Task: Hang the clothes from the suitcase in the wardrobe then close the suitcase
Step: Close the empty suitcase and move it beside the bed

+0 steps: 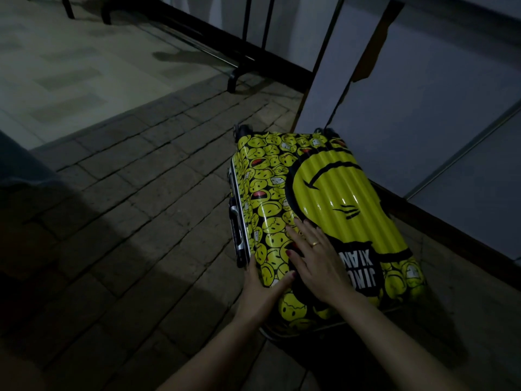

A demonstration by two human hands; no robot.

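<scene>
A yellow hard-shell suitcase (324, 187) printed with smiley faces lies flat and closed on the brick floor, wheels pointing away from me. My right hand (313, 258) rests flat on its lid near the close end, fingers straight and spread. My left hand (262, 289) grips the suitcase's near left edge just below the side handle (238, 230), thumb lying on the lid. No clothes are in view.
A pale wardrobe panel (423, 94) stands right behind the suitcase at the right. Black metal legs of a rack (239, 69) stand at the back. Brick paving (127, 193) stretches to the left, with a lighter tiled floor (70, 66) beyond.
</scene>
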